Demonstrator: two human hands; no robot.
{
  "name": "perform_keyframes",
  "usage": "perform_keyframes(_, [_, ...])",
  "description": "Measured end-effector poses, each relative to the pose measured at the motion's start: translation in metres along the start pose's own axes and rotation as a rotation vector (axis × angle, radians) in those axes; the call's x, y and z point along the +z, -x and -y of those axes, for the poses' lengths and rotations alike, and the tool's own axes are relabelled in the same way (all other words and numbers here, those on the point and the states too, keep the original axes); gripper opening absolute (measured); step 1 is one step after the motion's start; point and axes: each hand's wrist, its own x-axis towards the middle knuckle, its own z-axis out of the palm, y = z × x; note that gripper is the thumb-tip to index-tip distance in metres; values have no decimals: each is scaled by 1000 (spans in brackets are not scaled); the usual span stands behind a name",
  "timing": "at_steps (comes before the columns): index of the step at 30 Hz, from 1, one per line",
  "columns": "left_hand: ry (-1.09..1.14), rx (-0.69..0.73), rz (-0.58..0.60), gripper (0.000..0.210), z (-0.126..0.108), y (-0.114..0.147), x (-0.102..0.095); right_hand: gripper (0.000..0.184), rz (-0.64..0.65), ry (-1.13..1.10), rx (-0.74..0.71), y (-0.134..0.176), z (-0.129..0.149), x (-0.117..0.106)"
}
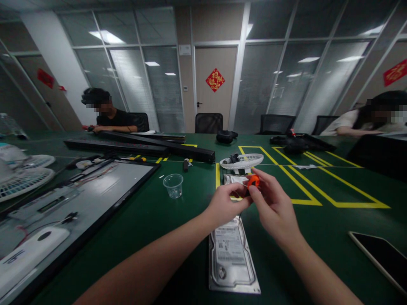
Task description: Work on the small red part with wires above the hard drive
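Above the table, my left hand [224, 204] and my right hand [277, 207] meet at a small, rounded orange-and-black object [253, 181]. The fingers of both hands are closed around it; its exact kind is unclear. Beneath my wrists lies a silver hard drive [230, 258], label side up. Just behind my fingers, a second hard drive [231, 178] is partly hidden by my hands. A white round fan grille [256, 160] with small dark parts on it rests beyond that. To the left stands a clear plastic cup [173, 187].
A large disassembled display panel [127, 178] covers the left side, with a white device [34, 250] on it. Long black bars [140, 146] lie behind. White fan parts [25, 182] sit far left, a dark-screened tablet [381, 254] at right. Two people sit across the table.
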Motion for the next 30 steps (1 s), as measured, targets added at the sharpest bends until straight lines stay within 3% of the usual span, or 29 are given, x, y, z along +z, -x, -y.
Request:
perform_keyframes(4, [1, 13, 13, 22, -2, 0, -1, 43, 44, -72, 48, 0, 0, -1])
perform_keyframes(11, [-8, -42, -35, 19, -2, 1, 0, 31, -13, -102, 40, -4, 5, 0])
perform_keyframes(16, [-36, -8, 14, 24, -5, 0, -3, 39, 31, -157, 110, -3, 4, -1])
perform_keyframes(22, [15, -49, -79, 25, -4, 0, -2, 28, -16, -138, 105, -6, 6, -2])
perform_keyframes(27, [-6, -12, -19, 21, -7, 0, -3, 39, 6, -189, 185, -7, 3, -4])
perform_keyframes(30, [-6, -34, -47, 19, -8, 0, -2, 38, -3, -214, 214, -7, 3, -3])
